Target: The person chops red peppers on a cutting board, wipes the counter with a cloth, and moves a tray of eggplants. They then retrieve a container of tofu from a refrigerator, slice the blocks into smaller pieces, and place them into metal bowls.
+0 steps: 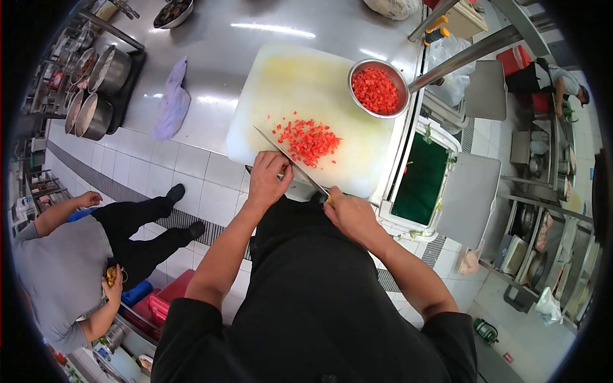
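Two hands work at the near edge of a white cutting board (306, 83) that sits on the steel worktop (211, 45), left to right: a crumpled lilac cloth (172, 102) lies off the board's left edge, out of the cutting zone. Left hand (267, 180) sits at the board's near edge, fingers curled down, apparently resting on the knife (290, 161) blade's spine to steady it; whether it grips anything, can't tell. Blade runs diagonally, its tip pointing to the far left, beside the pile of diced red pieces (308, 140) mid-board, likely to gather or re-chop them. Right hand (348, 214) is wrapped closed around the handle at the near right edge. Metal bowl (378, 88) with more red dice sits at the board's far right corner, close for transfer. Another person stands lower left, apart.
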The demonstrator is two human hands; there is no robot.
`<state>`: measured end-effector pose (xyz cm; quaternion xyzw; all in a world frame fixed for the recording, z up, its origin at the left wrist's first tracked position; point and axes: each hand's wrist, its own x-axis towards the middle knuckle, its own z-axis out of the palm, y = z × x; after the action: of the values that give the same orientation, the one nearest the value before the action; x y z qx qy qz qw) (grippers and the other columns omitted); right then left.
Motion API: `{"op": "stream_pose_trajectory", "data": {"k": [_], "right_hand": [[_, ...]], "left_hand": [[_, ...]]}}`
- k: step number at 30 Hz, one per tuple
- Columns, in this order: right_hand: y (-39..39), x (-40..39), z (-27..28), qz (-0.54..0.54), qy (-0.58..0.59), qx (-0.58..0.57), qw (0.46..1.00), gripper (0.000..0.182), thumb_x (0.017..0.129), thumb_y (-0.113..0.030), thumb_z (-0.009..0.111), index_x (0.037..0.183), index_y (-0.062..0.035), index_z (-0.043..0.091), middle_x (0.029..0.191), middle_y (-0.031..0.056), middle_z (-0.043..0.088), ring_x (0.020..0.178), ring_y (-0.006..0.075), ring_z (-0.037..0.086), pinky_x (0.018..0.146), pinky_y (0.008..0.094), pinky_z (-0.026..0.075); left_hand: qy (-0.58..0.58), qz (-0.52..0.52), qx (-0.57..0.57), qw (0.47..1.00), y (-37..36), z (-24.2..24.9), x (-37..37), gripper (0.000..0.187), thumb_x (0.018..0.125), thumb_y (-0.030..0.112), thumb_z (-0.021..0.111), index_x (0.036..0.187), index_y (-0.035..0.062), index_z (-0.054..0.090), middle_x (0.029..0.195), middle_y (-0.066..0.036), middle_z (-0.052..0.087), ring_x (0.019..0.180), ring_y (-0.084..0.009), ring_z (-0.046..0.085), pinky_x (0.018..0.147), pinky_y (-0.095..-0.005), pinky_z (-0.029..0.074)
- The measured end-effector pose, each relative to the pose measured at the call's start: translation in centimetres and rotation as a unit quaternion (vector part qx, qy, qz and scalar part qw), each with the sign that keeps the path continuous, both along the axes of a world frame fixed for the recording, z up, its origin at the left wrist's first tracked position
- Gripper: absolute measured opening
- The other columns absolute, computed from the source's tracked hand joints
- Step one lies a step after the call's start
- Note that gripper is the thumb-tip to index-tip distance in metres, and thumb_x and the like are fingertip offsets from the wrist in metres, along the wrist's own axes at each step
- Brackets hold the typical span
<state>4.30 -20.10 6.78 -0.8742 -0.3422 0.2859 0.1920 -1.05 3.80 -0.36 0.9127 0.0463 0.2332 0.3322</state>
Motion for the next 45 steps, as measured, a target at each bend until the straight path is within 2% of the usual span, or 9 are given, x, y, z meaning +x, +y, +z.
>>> {"op": "stream_pose_trajectory", "data": {"k": [5, 11, 16, 20, 26, 33, 38, 43, 45], "right_hand": [[1.8, 1.5, 1.9, 0.020, -0.023, 0.041, 0.999, 0.026, 0.097, -0.026, 0.058, 0.106, -0.0022, 0.052, 0.073, 0.0219, 0.068, 0.071, 0.0434, 0.068, 0.065, 0.0540, 0.053], [-1.2, -0.4, 3.2, 0.020, 0.023, -0.068, 0.997, 0.026, 0.096, -0.025, 0.060, 0.105, -0.0015, 0.053, 0.074, 0.0226, 0.068, 0.072, 0.0431, 0.068, 0.065, 0.0540, 0.053], [3.0, 0.8, -0.1, 0.011, -0.019, 0.057, 0.998, 0.026, 0.097, -0.025, 0.059, 0.106, -0.0015, 0.052, 0.073, 0.0223, 0.068, 0.072, 0.0430, 0.068, 0.066, 0.0548, 0.053], [2.9, 1.2, 2.1, 0.007, -0.015, 0.056, 0.998, 0.027, 0.097, -0.025, 0.060, 0.106, -0.0013, 0.052, 0.072, 0.0225, 0.068, 0.071, 0.0431, 0.068, 0.066, 0.0547, 0.053], [-0.6, -1.2, 1.6, 0.000, 0.048, -0.049, 0.998, 0.029, 0.097, -0.028, 0.060, 0.106, -0.0013, 0.051, 0.073, 0.0245, 0.067, 0.070, 0.0462, 0.066, 0.066, 0.0557, 0.051], [3.0, 0.5, 0.5, -0.013, -0.039, 0.062, 0.997, 0.027, 0.096, -0.026, 0.060, 0.103, -0.0006, 0.051, 0.072, 0.0215, 0.068, 0.072, 0.0427, 0.069, 0.067, 0.0544, 0.053], [-1.2, 1.7, 2.7, -0.081, -0.033, 0.010, 0.996, 0.027, 0.096, -0.029, 0.059, 0.106, -0.0046, 0.052, 0.074, 0.0229, 0.068, 0.074, 0.0436, 0.068, 0.068, 0.0558, 0.052], [-7.2, 2.8, 2.4, -0.165, -0.119, -0.025, 0.979, 0.033, 0.095, -0.033, 0.062, 0.116, -0.0079, 0.059, 0.081, 0.0201, 0.071, 0.077, 0.0424, 0.069, 0.068, 0.0531, 0.052], [-7.9, 3.1, 2.2, -0.174, -0.124, -0.034, 0.976, 0.033, 0.094, -0.033, 0.062, 0.115, -0.0079, 0.059, 0.082, 0.0198, 0.071, 0.078, 0.0417, 0.069, 0.068, 0.0528, 0.053]], "left_hand": [[-0.002, -0.003, -0.029, 1.000, 0.1, 1.8, -0.6, 0.020, 0.073, -0.001, 0.074, 0.091, 0.0045, 0.066, 0.095, -0.010, 0.063, 0.092, -0.0311, 0.060, 0.079, -0.0393, 0.051], [0.009, -0.007, -0.006, 1.000, 0.4, 0.5, -0.9, 0.020, 0.073, -0.001, 0.075, 0.090, 0.0044, 0.066, 0.095, -0.010, 0.064, 0.093, -0.0313, 0.060, 0.081, -0.0404, 0.051], [0.001, -0.002, -0.004, 1.000, 0.4, 0.4, -1.1, 0.020, 0.072, 0.000, 0.075, 0.089, 0.0050, 0.067, 0.095, -0.009, 0.064, 0.093, -0.0312, 0.061, 0.081, -0.0399, 0.052], [0.009, 0.002, -0.024, 1.000, 0.5, 1.4, -1.3, 0.020, 0.072, 0.000, 0.075, 0.089, 0.0050, 0.067, 0.097, -0.009, 0.064, 0.094, -0.0311, 0.061, 0.081, -0.0398, 0.052], [0.003, 0.001, -0.013, 1.000, 0.4, 0.4, -1.3, 0.018, 0.073, 0.000, 0.075, 0.089, 0.0053, 0.067, 0.099, -0.010, 0.064, 0.094, -0.0314, 0.061, 0.082, -0.0404, 0.051], [0.016, 0.019, 0.015, 1.000, 1.1, 0.0, -0.1, 0.021, 0.074, 0.003, 0.077, 0.092, 0.0050, 0.067, 0.098, -0.010, 0.063, 0.096, -0.0319, 0.060, 0.084, -0.0415, 0.051], [0.089, 0.151, 0.022, 0.984, 2.6, 1.4, 3.3, 0.047, 0.077, 0.017, 0.079, 0.120, 0.0042, 0.067, 0.120, -0.016, 0.056, 0.110, -0.0347, 0.053, 0.098, -0.0432, 0.045], [0.136, 0.090, 0.049, 0.985, 1.7, 0.9, 7.4, 0.047, 0.082, 0.017, 0.071, 0.127, 0.0026, 0.065, 0.120, -0.017, 0.056, 0.111, -0.0365, 0.053, 0.100, -0.0437, 0.045], [0.139, -0.004, 0.009, 0.990, 0.2, 0.7, 8.1, 0.043, 0.085, 0.015, 0.067, 0.125, 0.0017, 0.066, 0.120, -0.017, 0.059, 0.111, -0.0373, 0.055, 0.100, -0.0442, 0.046]]}}
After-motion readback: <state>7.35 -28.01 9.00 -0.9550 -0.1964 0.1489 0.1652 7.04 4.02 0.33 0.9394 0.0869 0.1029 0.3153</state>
